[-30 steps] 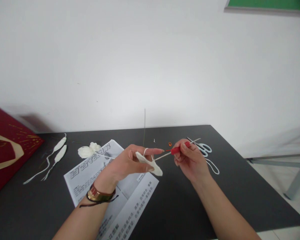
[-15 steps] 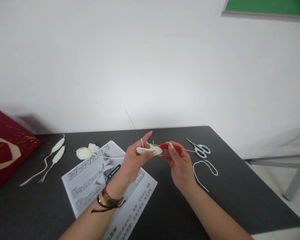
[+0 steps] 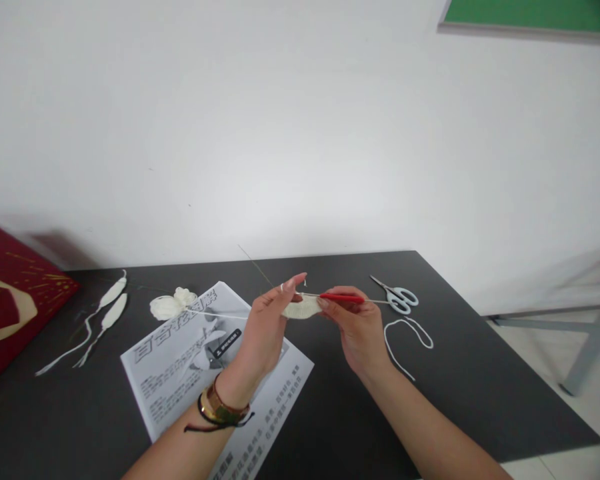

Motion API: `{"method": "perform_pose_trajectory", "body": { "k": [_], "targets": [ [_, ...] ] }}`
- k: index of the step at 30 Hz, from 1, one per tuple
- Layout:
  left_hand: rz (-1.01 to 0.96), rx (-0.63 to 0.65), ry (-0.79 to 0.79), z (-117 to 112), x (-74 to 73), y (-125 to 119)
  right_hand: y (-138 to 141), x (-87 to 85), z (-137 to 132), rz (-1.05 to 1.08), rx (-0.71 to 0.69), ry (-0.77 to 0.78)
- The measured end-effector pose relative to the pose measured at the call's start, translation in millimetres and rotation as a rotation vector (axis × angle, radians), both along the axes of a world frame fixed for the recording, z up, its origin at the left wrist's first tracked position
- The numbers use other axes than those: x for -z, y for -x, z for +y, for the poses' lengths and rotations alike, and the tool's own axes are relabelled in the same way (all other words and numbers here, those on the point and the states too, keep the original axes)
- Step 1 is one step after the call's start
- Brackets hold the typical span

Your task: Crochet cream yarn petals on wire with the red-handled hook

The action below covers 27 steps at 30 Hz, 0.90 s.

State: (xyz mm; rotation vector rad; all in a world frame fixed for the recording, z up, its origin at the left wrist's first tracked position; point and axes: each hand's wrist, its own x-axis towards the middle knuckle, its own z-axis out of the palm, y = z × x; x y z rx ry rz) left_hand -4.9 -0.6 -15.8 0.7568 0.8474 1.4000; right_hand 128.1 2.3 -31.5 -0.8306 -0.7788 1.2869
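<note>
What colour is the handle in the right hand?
The handle is red. It shows best in the head view.

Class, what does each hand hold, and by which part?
Left hand: white crocheted piece, by its left end. Right hand: crochet hook, by its red handle.

We are seeing matt, finely ridged yarn in the white crocheted piece, and the yarn bundle is looking equally soft and dull. The crochet hook is showing a smooth, red, plastic-looking handle and a thin metallic shaft. The scissors are combining metal blades with smooth, pale plastic finger loops. We are noticing plain matt paper in the printed sheet, while the dark worktop is appearing smooth, with little sheen. Our bracelet is gleaming like polished metal. The wall is looking matt and painted.
</note>
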Motion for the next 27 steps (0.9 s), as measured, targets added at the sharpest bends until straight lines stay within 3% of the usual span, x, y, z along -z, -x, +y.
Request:
{"method": "perform_pose_trajectory", "body": {
  "k": [10,17,20,23,27],
  "targets": [
    [-0.192,-0.015,0.075,-8,-2.5,-5,0,-0.2,-2,0.002,0.089,-0.065],
    [-0.21,0.041,0.05,-9,-5.9,-3,-1,-0.2,-2,-0.003,0.086,-0.103],
    [-0.24,0.129,0.038,-7,-8.6,2,-2,0.3,-1,-0.016,0.086,-0.112],
    [-0.198,0.225,-0.036,-6,-9.3,4,-3,1.4,-1,-0.029,0.076,-0.113],
    [-0.091,0.16,-0.072,-5,-3.8,1,-3,1.0,-2,-0.003,0.027,-0.084]
  ]
}}
